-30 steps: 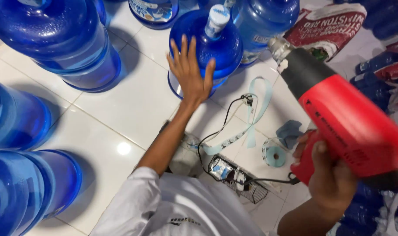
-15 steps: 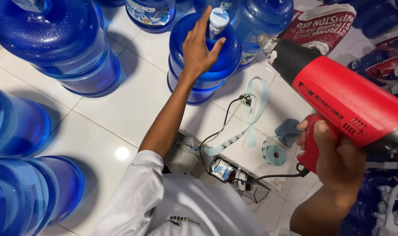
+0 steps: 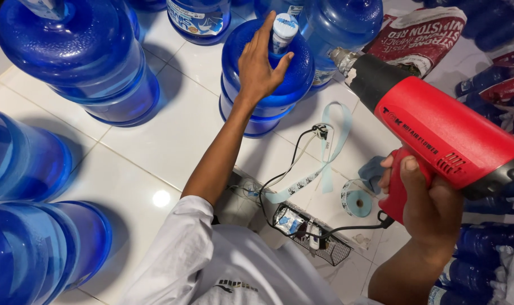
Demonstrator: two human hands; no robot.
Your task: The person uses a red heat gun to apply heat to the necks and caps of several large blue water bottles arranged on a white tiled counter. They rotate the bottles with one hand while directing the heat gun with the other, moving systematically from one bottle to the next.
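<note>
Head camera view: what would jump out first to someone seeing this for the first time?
The big red heat gun fills the right side, gripped in the right hand, its metal nozzle aimed toward the blue water jug at top centre. The left hand wraps around that jug's white cap. More blue jugs crowd the white tiled floor on the left.

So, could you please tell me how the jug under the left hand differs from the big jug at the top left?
The jug under the left hand has its capped neck gripped by the left hand; the top-left jug stands untouched. The held jug faces the red heat gun in the right hand; the top-left jug stands away from it. Both are blue, upright, on white tiles.
</note>
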